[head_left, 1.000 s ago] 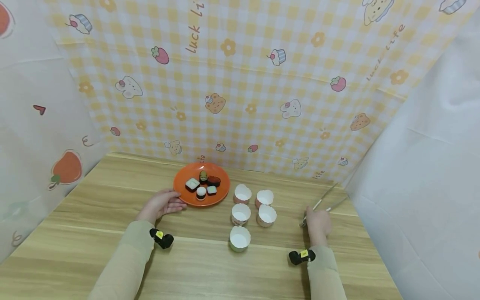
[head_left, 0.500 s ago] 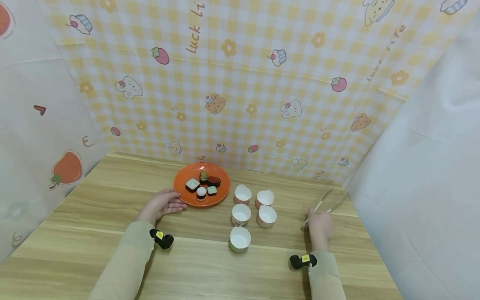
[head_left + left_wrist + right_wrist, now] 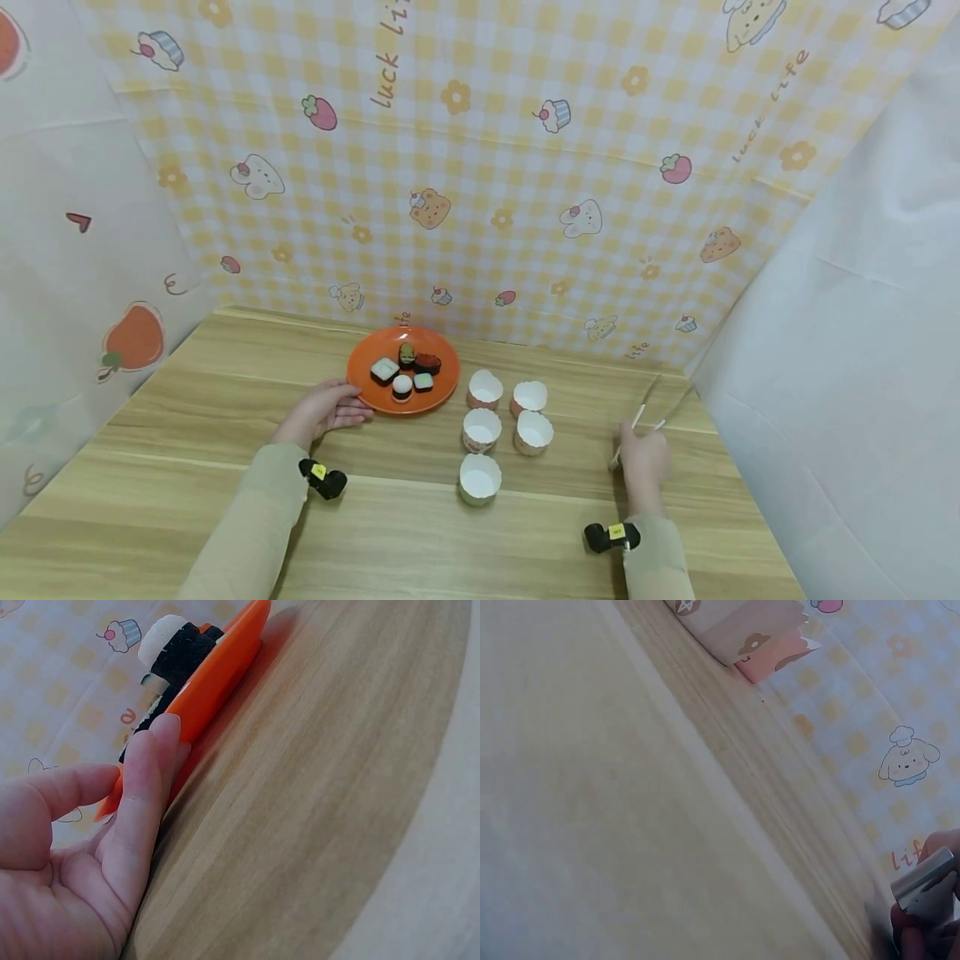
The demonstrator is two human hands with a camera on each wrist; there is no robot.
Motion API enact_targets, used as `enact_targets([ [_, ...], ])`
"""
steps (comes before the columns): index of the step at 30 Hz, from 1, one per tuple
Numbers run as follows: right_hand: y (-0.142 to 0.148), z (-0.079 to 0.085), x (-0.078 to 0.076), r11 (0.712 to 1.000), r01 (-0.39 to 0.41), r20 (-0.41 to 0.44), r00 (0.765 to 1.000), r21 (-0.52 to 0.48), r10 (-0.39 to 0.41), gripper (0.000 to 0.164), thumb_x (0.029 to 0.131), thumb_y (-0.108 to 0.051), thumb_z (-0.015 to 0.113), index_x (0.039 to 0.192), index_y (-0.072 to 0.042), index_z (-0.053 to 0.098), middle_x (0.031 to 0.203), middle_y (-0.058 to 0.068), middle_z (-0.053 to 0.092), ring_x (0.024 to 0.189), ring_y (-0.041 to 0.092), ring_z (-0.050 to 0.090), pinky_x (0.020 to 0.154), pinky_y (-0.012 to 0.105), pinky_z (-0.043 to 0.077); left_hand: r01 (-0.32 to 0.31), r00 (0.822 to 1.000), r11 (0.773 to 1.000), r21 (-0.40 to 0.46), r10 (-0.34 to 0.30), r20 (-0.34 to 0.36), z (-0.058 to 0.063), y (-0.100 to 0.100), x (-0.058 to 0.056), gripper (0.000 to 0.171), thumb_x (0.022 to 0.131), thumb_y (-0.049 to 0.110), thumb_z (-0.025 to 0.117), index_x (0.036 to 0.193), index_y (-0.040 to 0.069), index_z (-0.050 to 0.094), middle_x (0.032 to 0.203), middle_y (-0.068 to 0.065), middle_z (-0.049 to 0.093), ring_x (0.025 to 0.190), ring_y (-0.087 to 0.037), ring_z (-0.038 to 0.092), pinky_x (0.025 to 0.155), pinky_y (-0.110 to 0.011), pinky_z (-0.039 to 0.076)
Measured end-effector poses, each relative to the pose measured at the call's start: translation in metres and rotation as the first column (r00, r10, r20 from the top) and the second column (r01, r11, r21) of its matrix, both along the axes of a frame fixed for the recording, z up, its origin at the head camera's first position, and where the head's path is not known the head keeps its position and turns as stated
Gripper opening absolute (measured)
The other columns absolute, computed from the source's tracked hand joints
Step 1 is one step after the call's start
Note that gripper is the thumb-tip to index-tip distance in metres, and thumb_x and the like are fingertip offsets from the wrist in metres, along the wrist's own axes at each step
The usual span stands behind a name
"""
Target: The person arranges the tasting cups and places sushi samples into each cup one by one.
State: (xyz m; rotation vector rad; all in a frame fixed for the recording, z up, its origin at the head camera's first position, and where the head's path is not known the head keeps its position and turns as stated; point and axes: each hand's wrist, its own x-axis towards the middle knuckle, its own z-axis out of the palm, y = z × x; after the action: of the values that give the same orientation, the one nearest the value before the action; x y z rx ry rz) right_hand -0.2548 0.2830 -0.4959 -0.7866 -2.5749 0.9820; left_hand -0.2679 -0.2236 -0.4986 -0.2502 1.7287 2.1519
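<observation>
My left hand (image 3: 322,410) pinches the near-left rim of an orange plate (image 3: 367,350). In the left wrist view its thumb (image 3: 90,784) meets the edge while the other fingers lie along the underside. Several toy sushi pieces sit on the plate, one of them a white-topped, black-wrapped piece (image 3: 402,386). At the right side of the table my right hand (image 3: 647,461) grips metal tongs (image 3: 638,415), whose two thin arms spread away toward the back corner. The tongs' shiny end (image 3: 924,879) shows between the fingers in the right wrist view, at the lower right corner.
Several paper baking cups stand between the hands in two columns, including a nearest green-sided cup (image 3: 480,481) and a right-column cup (image 3: 533,433). A yellow checked cloth (image 3: 495,167) hangs behind the wooden table (image 3: 420,533). A white cloth (image 3: 847,333) closes the right side.
My right hand has shifted slightly right and toward me, taking the tongs along. The left hand, plate, sushi and cups stay as they were.
</observation>
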Motion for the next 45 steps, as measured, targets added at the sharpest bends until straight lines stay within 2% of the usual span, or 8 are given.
enact_targets([
  [10, -0.001, -0.002, 0.005, 1.000, -0.009, -0.056, 0.998, 0.006, 0.009, 0.049, 0.084, -0.034, 0.056, 0.099, 0.012, 0.048, 0.086, 0.028, 0.054, 0.072, 0.035, 0.051, 0.057, 0.043, 0.045, 0.001, 1.000, 1.000, 0.001, -0.001, 0.006, 0.001, 0.001, 0.000, 0.044, 0.096, 0.010, 0.039, 0.132, -0.011, 0.022, 0.080, -0.014, 0.065, 0.075, -0.025, 0.065, 0.070, -0.033, 0.054],
  [16, -0.003, 0.000, 0.008, 0.999, -0.029, -0.094, 0.995, -0.038, 0.025, 0.040, 0.085, -0.030, 0.055, 0.095, 0.008, 0.049, 0.078, 0.019, 0.052, 0.059, 0.026, 0.050, 0.044, 0.033, 0.044, 0.011, 1.000, 1.000, 0.006, -0.011, -0.021, 0.002, 0.000, 0.002, 0.045, 0.095, 0.011, 0.041, 0.130, -0.011, 0.024, 0.080, -0.013, 0.065, 0.076, -0.025, 0.065, 0.071, -0.034, 0.053],
  [20, -0.003, 0.004, 0.010, 0.996, -0.050, -0.120, 0.992, -0.071, 0.041, 0.041, 0.085, -0.028, 0.054, 0.102, 0.009, 0.049, 0.079, 0.019, 0.053, 0.057, 0.024, 0.052, 0.043, 0.030, 0.047, 0.041, 0.998, 0.999, 0.034, -0.039, -0.053, 0.003, -0.001, 0.004, 0.043, 0.094, 0.012, 0.044, 0.125, -0.013, 0.029, 0.079, -0.014, 0.065, 0.076, -0.025, 0.065, 0.071, -0.034, 0.053],
  [26, -0.004, 0.008, 0.013, 0.996, -0.076, -0.165, 0.984, -0.050, 0.067, 0.046, 0.084, -0.025, 0.056, 0.110, 0.012, 0.047, 0.080, 0.021, 0.054, 0.057, 0.026, 0.054, 0.042, 0.030, 0.048, -0.002, 1.000, 1.000, -0.004, 0.002, 0.001, 0.005, 0.001, 0.003, 0.043, 0.095, 0.010, 0.040, 0.129, -0.011, 0.025, 0.081, -0.016, 0.065, 0.076, -0.026, 0.065, 0.070, -0.034, 0.053],
  [30, -0.005, 0.012, 0.015, 0.990, -0.120, -0.188, 0.977, -0.068, 0.105, 0.055, 0.085, -0.021, 0.054, 0.126, 0.011, 0.036, 0.072, 0.018, 0.059, 0.045, 0.022, 0.056, 0.035, 0.030, 0.047, -0.006, 1.000, 1.000, 0.004, 0.006, 0.007, 0.004, 0.001, 0.002, 0.044, 0.096, 0.010, 0.039, 0.130, -0.011, 0.023, 0.080, -0.016, 0.064, 0.075, -0.026, 0.065, 0.068, -0.034, 0.054],
  [33, -0.007, 0.017, 0.018, 0.984, -0.148, -0.183, 0.975, -0.101, 0.128, 0.062, 0.086, -0.019, 0.052, 0.135, 0.008, 0.025, 0.074, 0.020, 0.061, 0.047, 0.022, 0.059, 0.035, 0.031, 0.047, -0.013, 1.000, 1.000, 0.001, 0.013, 0.011, 0.001, 0.001, 0.000, 0.041, 0.096, 0.011, 0.040, 0.128, -0.010, 0.025, 0.079, -0.014, 0.065, 0.073, -0.024, 0.065, 0.068, -0.033, 0.054],
  [38, -0.013, 0.025, 0.023, 0.981, -0.173, -0.216, 0.965, -0.091, 0.150, 0.062, 0.086, -0.015, 0.053, 0.137, 0.005, 0.024, 0.087, 0.026, 0.061, 0.054, 0.025, 0.062, 0.039, 0.027, 0.049, -0.016, 1.000, 1.000, -0.011, 0.016, 0.019, 0.001, 0.001, -0.001, 0.040, 0.096, 0.010, 0.040, 0.128, -0.009, 0.027, 0.078, -0.014, 0.065, 0.073, -0.024, 0.065, 0.068, -0.032, 0.054],
  [45, -0.019, 0.034, 0.029, 0.975, -0.213, -0.282, 0.941, -0.063, 0.188, 0.059, 0.084, -0.012, 0.055, 0.134, 0.006, 0.030, 0.081, 0.021, 0.063, 0.049, 0.027, 0.061, 0.035, 0.026, 0.047, -0.019, 1.000, 1.000, -0.010, 0.019, 0.008, -0.001, 0.000, 0.000, 0.042, 0.096, 0.011, 0.040, 0.129, -0.010, 0.025, 0.078, -0.014, 0.065, 0.073, -0.024, 0.065, 0.067, -0.032, 0.054],
])
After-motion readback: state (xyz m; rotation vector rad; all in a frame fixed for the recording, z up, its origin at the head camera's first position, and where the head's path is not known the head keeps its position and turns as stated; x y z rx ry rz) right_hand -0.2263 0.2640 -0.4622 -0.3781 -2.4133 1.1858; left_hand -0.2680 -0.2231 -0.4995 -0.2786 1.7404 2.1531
